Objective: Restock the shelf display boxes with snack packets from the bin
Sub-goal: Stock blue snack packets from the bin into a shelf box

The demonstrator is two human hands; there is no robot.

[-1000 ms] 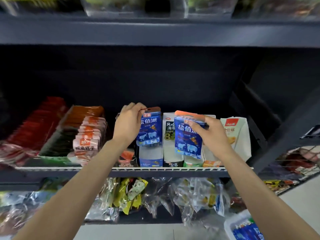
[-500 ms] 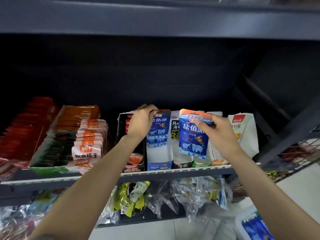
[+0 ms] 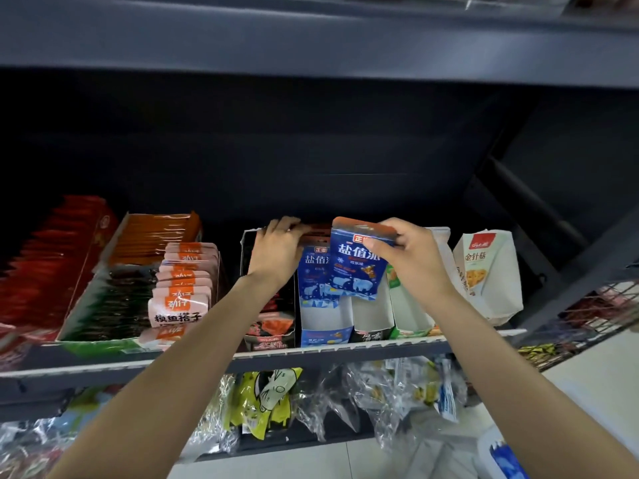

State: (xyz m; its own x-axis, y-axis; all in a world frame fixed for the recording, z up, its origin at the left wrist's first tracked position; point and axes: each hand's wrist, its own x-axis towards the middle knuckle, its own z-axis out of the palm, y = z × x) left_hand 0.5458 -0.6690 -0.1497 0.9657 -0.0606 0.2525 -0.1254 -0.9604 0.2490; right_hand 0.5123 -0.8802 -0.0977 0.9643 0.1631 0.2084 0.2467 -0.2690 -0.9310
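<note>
My right hand (image 3: 411, 262) pinches the top of a blue snack packet (image 3: 356, 267) with polar bears on it, held upright in front of the display boxes. Behind it stands another blue packet (image 3: 313, 274) inside a blue and white display box (image 3: 325, 326) on the shelf (image 3: 311, 357). My left hand (image 3: 276, 252) rests over the tops of the packets at the back of that box, fingers curled on them. The bin (image 3: 498, 454) shows only as a white and blue corner at the bottom right.
Left of the box stand a dark box of red packets (image 3: 271, 333), pink packets (image 3: 179, 299), and orange and red rows (image 3: 52, 264). To the right are open white boxes (image 3: 373, 319) and a white pouch (image 3: 491, 274). Clear bags (image 3: 390, 399) hang on the shelf below.
My right hand has carried the blue packet leftwards, so it overlaps the packet in the box. My left hand stays on the packet tops. The view has tilted down a little.
</note>
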